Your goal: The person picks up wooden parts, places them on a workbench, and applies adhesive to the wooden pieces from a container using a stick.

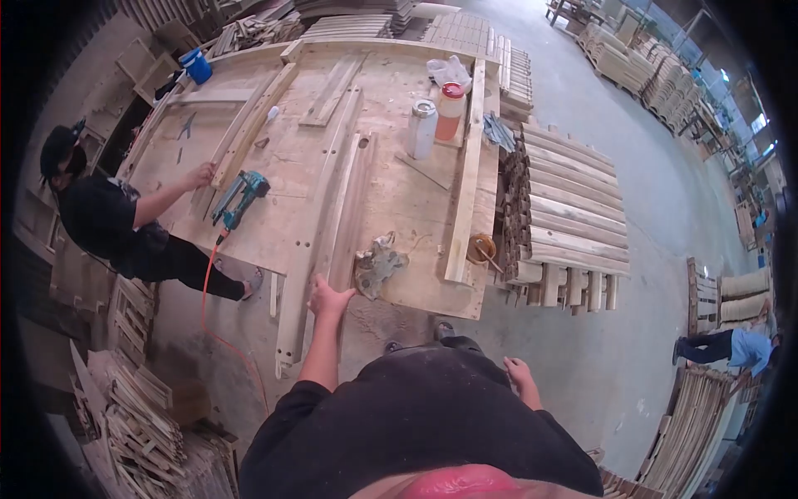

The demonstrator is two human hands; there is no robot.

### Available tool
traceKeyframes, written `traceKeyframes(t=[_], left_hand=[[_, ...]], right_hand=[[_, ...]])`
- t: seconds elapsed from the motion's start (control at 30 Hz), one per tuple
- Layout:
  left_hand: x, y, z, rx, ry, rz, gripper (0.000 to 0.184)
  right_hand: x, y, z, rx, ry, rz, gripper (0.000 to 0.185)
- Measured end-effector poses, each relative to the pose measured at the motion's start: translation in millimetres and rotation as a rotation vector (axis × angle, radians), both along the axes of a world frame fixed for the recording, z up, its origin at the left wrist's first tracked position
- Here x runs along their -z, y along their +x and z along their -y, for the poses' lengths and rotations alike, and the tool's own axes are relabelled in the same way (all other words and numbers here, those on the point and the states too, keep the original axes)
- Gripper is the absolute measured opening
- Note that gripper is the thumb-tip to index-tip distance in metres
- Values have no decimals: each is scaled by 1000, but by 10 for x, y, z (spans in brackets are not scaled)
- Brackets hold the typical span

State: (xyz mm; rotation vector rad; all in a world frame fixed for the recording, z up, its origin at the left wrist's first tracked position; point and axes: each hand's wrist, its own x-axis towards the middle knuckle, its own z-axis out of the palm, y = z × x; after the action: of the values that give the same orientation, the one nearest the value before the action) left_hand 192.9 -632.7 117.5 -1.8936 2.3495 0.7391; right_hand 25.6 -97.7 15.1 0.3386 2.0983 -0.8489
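My left hand [330,298] is at the near end of a long wooden rail [347,204], thumb on one side and fingers on the other. Beside it lies another long wooden beam [320,191] with small drilled holes, reaching past the table's front edge. A crumpled, stained cloth [381,264] sits just right of my left hand. My right hand [521,378] hangs low by my side, away from the table, its fingers loosely curled and no object visible in them.
The plywood table [399,200] carries a teal nail gun [241,200] with an orange hose [204,299], a white jar [422,129] and a red-lidded jar [450,111]. A co-worker [108,212] stands at left, hand on a frame. Stacked slatted panels [573,200] stand at right.
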Motion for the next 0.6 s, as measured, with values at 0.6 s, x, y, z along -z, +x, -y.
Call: traceKeyframes(t=[0.6], left_hand=[[-1018,-615,-999,-127,-247,-212,82]], right_hand=[[693,-2828,-295,-346,-51,7,49]])
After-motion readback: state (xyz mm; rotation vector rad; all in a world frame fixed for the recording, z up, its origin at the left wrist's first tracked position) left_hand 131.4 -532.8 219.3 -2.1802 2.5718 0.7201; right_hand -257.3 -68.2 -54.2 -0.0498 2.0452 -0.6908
